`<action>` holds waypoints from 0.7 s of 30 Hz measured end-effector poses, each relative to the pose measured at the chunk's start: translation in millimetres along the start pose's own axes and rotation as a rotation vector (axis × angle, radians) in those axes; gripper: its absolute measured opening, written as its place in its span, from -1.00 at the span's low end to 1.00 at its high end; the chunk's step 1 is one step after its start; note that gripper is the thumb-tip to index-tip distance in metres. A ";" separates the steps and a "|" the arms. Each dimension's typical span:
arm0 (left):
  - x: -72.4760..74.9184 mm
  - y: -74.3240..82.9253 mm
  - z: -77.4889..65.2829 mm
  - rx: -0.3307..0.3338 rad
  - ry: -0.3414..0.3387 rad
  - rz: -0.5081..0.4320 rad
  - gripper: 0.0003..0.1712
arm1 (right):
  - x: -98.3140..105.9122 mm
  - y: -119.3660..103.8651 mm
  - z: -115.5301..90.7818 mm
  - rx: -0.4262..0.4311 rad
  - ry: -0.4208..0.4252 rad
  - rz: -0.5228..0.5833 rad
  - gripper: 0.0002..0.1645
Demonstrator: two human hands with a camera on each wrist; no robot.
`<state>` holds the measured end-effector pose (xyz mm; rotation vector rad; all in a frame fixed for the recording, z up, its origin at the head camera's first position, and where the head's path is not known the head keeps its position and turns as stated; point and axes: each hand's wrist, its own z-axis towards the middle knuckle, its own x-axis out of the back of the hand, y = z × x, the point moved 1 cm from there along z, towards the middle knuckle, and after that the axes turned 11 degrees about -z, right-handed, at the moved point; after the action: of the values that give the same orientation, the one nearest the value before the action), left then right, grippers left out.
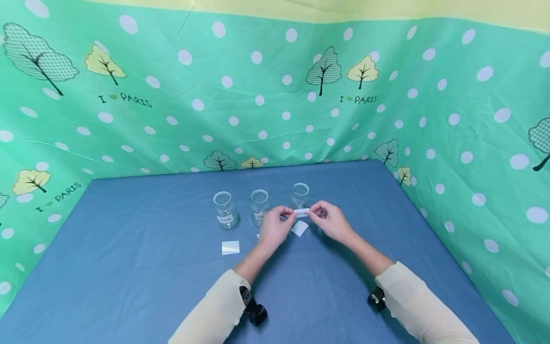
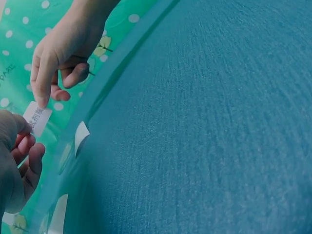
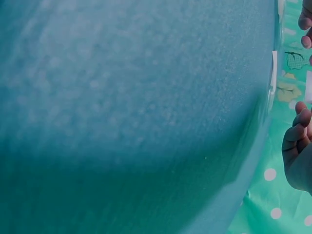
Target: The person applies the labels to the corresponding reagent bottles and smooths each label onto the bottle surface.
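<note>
Both hands stretch a small white label with dark lettering between them. My left hand pinches its left end between thumb and forefinger. At the other end, my right hand pinches it the same way. Directly behind the label stands a clear glass jar, its lower part overlapped by label and fingers. In the left wrist view the label shows its printed characters. Only part of the right hand enters the right wrist view, at its right edge.
Two more glass jars, a left one and a middle one, bear white labels; the left hand partly covers the middle one. White paper pieces lie on the blue cloth, one at left and another below the held label. A green curtain surrounds the table.
</note>
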<state>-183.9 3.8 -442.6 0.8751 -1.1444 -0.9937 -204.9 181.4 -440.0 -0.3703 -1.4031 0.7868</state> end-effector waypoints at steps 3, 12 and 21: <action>-1.8 0.5 -0.2 -0.010 0.012 0.008 -0.88 | -0.2 1.9 0.3 -0.004 0.003 -0.005 -0.90; -5.8 -0.6 2.2 -0.025 0.048 0.032 -0.88 | -2.1 3.6 3.5 -0.025 0.019 -0.004 -0.87; -9.6 -3.6 3.1 -0.043 0.060 0.033 -0.89 | -1.9 3.7 5.3 -0.033 0.026 0.007 -0.88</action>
<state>-188.7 11.5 -448.3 0.8444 -1.0795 -0.9555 -210.9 181.5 -443.0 -0.4102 -1.3925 0.7627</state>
